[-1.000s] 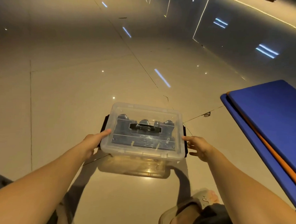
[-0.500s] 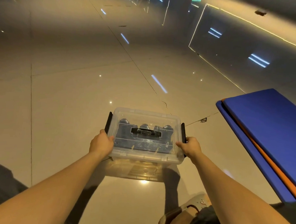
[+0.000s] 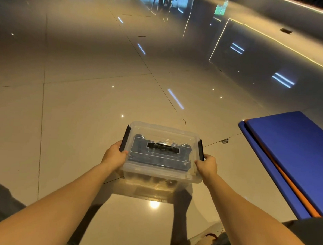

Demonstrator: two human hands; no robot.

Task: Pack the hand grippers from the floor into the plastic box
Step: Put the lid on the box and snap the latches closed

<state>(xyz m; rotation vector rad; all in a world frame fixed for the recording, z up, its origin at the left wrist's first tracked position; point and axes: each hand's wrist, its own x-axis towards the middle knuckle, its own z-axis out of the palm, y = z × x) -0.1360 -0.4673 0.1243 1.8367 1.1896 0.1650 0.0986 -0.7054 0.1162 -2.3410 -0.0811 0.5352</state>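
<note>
The hand grippers look packed inside the lidded plastic box between the left grip and right grip, both curled on its sides by the black clips, so little seems left.

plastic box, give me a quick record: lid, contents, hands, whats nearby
lid: on the plastic box, clear, black handle on top
latches: black, one at each end
contents: dark hand grippers, seen through the lid
left hand: grips the box's left end at the latch
right hand: grips the right end at the latch
nearby: blue mat on the tiled floor, to the right
</note>
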